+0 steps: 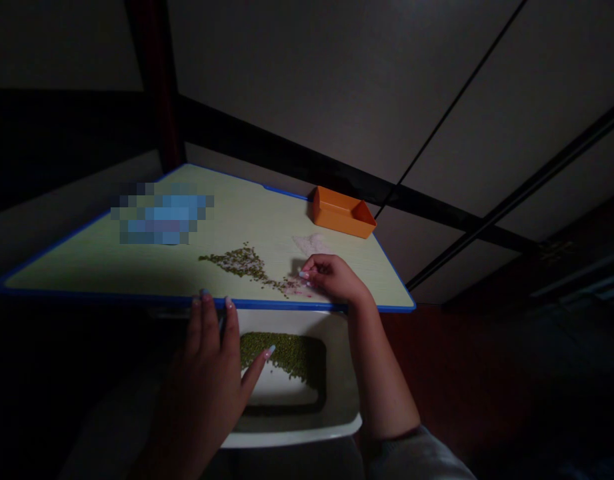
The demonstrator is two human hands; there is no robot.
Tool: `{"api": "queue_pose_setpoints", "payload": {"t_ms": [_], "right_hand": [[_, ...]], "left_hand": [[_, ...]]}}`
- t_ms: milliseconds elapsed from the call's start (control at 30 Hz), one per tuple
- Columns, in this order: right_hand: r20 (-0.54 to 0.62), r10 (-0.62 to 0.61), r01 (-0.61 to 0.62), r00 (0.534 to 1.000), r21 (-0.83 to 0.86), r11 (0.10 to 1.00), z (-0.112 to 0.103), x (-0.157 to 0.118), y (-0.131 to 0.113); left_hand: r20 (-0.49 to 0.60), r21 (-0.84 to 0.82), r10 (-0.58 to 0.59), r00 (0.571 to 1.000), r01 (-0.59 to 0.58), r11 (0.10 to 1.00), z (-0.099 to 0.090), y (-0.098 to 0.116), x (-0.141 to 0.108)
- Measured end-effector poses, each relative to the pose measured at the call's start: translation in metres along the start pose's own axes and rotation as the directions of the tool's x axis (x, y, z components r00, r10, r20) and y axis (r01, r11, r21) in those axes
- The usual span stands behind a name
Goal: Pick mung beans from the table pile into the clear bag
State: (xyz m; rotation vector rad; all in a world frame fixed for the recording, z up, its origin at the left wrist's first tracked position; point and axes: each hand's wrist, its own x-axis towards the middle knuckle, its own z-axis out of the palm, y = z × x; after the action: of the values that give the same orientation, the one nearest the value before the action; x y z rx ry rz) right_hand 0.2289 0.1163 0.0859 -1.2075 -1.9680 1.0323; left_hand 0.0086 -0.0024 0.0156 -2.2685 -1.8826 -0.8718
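My right hand (334, 277) is over the pale tabletop (157, 273), thumb and finger pinched together beside the near end of a spread of small green beans (249, 263) mixed with white grains. What the pinch holds, if anything, is too small to tell. Just beyond that hand lies a small heap of white grains (309, 243), and some pinkish bits show below its fingers. My left hand (207, 370) is open, fingers stretched out with their tips at the table's near blue edge. Its thumb reaches over a white basin (291, 437) containing many green beans (287, 350).
An orange open-topped box (341, 217) stands at the table's far right edge. A blurred-out blue item (167, 217) lies at the far left. Behind the table rise pale panels (337, 80), and a reddish floor (417, 360) shows at the right.
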Motion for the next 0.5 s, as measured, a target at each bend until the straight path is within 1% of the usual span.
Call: {"api": "queue_pose_setpoints", "payload": {"t_ms": [233,333,500], "right_hand": [[-0.048,0.001,-0.004,0.999,-0.056,0.998,-0.0007,0.0014,0.0028],[-0.045,0.014,-0.016,0.999,-0.046,0.999,-0.0005,0.0013,0.0024],[-0.037,-0.003,0.002,0.999,-0.027,1.0,0.0006,0.0005,-0.0008]], "left_hand": [[0.006,0.014,0.007,1.0,-0.007,1.0,0.0013,0.0,0.0011],[0.016,0.012,-0.001,1.0,0.001,1.0,0.0008,-0.0002,0.0007],[0.0,-0.001,-0.005,1.0,0.005,1.0,0.0014,-0.0006,0.0003]]}}
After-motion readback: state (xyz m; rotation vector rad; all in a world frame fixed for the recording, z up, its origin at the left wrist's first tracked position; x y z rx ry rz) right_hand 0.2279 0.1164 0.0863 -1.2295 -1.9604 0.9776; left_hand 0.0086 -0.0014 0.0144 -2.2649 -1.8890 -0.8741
